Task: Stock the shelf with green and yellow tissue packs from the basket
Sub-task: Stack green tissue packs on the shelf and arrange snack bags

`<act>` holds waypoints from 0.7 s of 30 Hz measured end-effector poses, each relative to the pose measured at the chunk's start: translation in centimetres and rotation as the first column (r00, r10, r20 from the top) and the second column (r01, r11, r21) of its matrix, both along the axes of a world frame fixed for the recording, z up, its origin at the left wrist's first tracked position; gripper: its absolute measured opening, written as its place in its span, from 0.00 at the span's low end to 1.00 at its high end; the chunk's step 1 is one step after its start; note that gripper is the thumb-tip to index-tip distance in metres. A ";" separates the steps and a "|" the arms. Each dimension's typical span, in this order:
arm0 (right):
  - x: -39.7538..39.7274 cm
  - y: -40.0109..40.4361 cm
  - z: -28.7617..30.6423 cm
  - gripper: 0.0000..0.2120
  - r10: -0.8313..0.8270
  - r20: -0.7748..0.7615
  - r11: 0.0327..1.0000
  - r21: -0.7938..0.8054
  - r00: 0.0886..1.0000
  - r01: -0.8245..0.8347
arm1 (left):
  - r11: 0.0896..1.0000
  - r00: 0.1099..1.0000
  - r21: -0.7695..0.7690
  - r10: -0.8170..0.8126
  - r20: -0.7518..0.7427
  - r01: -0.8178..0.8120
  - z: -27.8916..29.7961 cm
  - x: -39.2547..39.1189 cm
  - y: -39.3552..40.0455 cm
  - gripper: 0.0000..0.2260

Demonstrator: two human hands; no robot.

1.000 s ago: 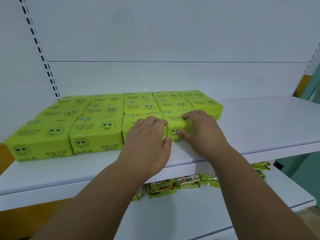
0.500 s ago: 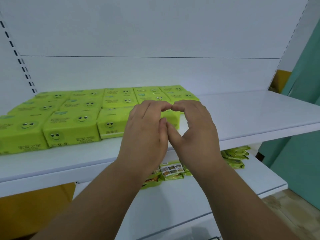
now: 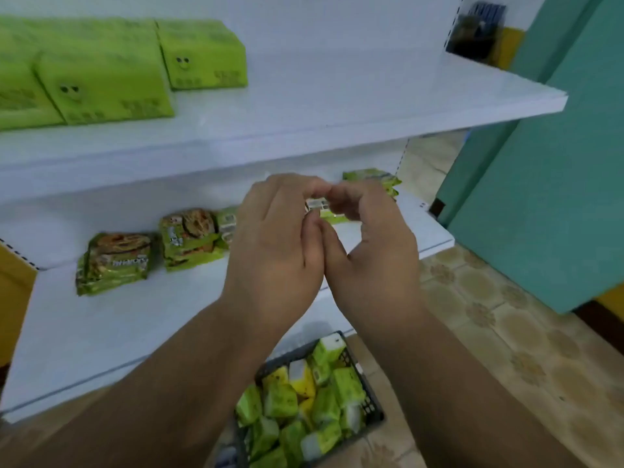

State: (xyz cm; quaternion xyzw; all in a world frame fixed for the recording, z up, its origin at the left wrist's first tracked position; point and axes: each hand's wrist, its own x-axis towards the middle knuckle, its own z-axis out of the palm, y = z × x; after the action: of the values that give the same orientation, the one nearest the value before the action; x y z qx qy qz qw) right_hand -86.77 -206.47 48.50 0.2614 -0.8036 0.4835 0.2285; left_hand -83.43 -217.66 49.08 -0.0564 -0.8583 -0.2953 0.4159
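1. Head view: since the earlier frames the hands have left the tissue packs on the upper shelf and drawn back and down, and the view has tipped down so the basket shows.
2. The left hand [image 3: 277,244] and right hand [image 3: 368,251] hang side by side in front of the lower shelf [image 3: 101,332], thumbs touching, fingers loosely curled and grasping nothing.
3. Green tissue packs [image 3: 104,82] with smiley faces sit in rows at the left of the upper shelf [image 3: 337,103].
4. The dark basket [image 3: 373,396] stands on the tiled floor [image 3: 506,349] beneath the forearms, full of green and yellow packs [image 3: 293,396].
5. Green snack packets [image 3: 114,261] lie along the lower shelf, partly behind the hands.
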 end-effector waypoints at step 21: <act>1.7 10.6 -45.8 0.14 -0.312 0.704 0.942 0.318 0.638 0.110 | 0.967 0.557 0.125 -0.231 0.798 0.222 -45.8 0.5 7.7 0.11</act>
State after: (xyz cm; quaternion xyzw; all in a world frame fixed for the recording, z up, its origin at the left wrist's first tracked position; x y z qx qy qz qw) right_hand -85.02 -195.87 2.68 -0.0295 -0.9043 0.4141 -0.0992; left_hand -82.93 -210.00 3.27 -0.0241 -0.9369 -0.3437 -0.0595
